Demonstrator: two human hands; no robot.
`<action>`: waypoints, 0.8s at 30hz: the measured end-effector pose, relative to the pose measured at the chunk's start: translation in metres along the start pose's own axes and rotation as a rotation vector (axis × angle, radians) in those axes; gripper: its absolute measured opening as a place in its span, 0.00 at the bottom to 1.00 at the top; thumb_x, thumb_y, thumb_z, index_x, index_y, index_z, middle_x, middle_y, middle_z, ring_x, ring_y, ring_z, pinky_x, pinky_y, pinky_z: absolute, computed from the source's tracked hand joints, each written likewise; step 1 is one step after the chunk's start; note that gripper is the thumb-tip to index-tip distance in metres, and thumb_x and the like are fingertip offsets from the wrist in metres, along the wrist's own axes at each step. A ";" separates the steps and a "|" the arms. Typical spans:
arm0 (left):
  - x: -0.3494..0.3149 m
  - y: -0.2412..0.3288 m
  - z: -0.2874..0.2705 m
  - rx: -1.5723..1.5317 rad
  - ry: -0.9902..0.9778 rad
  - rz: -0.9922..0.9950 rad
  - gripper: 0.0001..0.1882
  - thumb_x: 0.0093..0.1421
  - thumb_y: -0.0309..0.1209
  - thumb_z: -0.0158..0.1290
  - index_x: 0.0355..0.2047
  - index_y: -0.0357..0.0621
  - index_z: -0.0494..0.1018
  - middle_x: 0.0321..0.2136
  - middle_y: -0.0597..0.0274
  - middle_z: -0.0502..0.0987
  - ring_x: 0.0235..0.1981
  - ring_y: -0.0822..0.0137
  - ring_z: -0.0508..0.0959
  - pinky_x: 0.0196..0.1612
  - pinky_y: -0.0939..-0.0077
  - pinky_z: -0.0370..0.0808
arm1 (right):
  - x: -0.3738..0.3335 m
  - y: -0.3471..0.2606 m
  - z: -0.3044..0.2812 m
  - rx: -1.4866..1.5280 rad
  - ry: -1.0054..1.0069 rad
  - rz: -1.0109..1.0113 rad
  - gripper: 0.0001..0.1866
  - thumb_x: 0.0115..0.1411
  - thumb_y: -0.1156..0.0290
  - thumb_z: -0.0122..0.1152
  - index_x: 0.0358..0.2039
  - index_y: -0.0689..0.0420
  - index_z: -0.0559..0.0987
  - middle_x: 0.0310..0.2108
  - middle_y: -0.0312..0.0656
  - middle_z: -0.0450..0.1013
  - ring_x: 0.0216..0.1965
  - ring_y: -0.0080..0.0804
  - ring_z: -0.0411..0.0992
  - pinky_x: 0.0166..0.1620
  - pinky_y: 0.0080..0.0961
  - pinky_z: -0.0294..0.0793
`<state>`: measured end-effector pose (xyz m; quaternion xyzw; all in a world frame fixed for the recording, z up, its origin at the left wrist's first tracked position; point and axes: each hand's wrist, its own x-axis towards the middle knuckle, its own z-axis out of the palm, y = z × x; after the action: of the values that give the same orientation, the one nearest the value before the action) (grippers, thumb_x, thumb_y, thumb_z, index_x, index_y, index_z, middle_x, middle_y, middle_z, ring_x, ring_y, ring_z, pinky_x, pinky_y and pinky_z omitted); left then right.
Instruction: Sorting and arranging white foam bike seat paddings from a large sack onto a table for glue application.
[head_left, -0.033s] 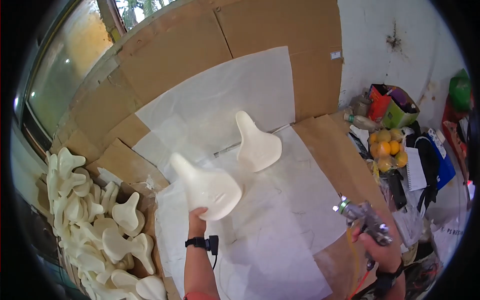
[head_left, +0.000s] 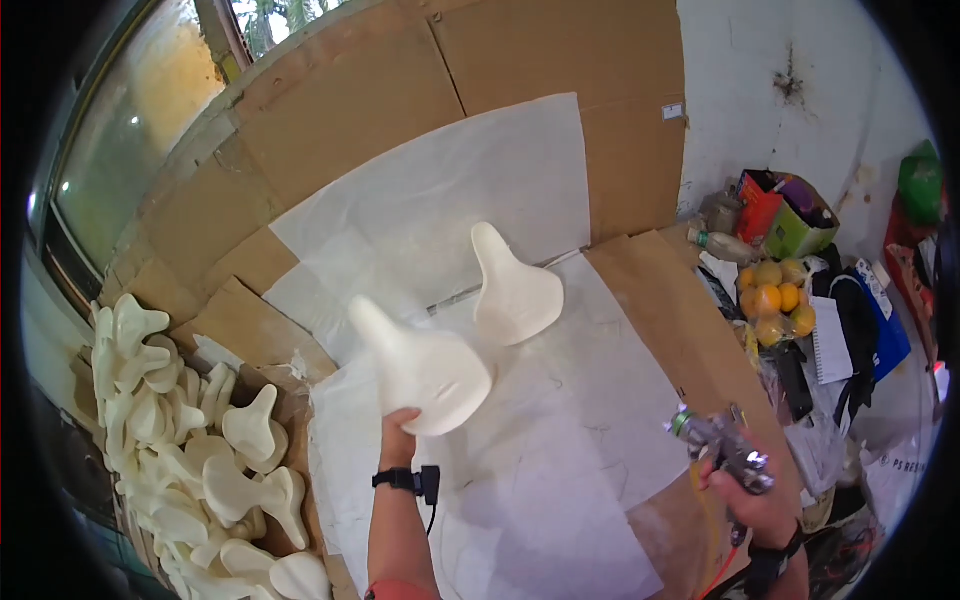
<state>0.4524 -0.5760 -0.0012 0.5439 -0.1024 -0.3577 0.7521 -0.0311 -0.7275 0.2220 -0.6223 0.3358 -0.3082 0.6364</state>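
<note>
My left hand grips a cream-white bicycle saddle shell by its lower left edge. The shell is tilted, its narrow nose pointing up and to the left; the fingers beneath it are hidden. My right hand is wrapped round a metal spray gun with a green ring near its nozzle, which points left. A second saddle shell stands propped near the back of the white paper, nose up and apart from the held one.
Many similar shells lie in a pile on the left. Cardboard stands behind the papered surface. To the right are a bag of oranges, a notebook and boxes. A red hose hangs below the spray gun.
The held saddle shell has shifted slightly right and up with my left hand. The spray gun has moved a little left and down. The propped shell stays put.
</note>
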 end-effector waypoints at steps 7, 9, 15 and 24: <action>0.102 0.005 0.128 0.148 -0.332 0.038 0.35 0.40 0.23 0.54 0.53 0.31 0.64 0.44 0.53 0.76 0.43 0.59 0.76 0.50 0.70 0.70 | -0.014 0.060 -0.008 -0.005 -0.044 0.207 0.27 0.53 0.76 0.64 0.54 0.64 0.68 0.36 0.35 0.73 0.37 0.18 0.70 0.42 0.18 0.71; 0.120 -0.002 0.156 0.192 -0.381 0.025 0.39 0.40 0.22 0.55 0.57 0.30 0.60 0.45 0.53 0.74 0.44 0.60 0.76 0.50 0.70 0.70 | -0.018 0.070 -0.009 0.054 -0.008 0.236 0.27 0.54 0.75 0.64 0.54 0.63 0.68 0.36 0.35 0.73 0.37 0.18 0.70 0.42 0.18 0.71; 0.113 -0.007 0.170 0.357 -0.238 0.119 0.41 0.39 0.21 0.57 0.57 0.35 0.57 0.48 0.55 0.70 0.50 0.61 0.70 0.55 0.69 0.65 | -0.015 0.088 -0.012 -0.108 -0.065 0.278 0.28 0.53 0.73 0.67 0.54 0.64 0.68 0.35 0.34 0.73 0.37 0.18 0.70 0.42 0.18 0.71; -0.097 -0.045 0.082 0.001 -0.338 -0.172 0.46 0.41 0.22 0.62 0.61 0.35 0.54 0.51 0.56 0.70 0.53 0.62 0.69 0.58 0.69 0.64 | -0.036 0.115 0.016 -0.202 -0.153 0.138 0.25 0.51 0.74 0.66 0.50 0.62 0.71 0.33 0.35 0.73 0.34 0.19 0.71 0.39 0.19 0.72</action>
<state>0.3187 -0.5808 0.0129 0.4830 -0.1808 -0.5069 0.6907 -0.0428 -0.6848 0.1090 -0.6802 0.3574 -0.1800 0.6141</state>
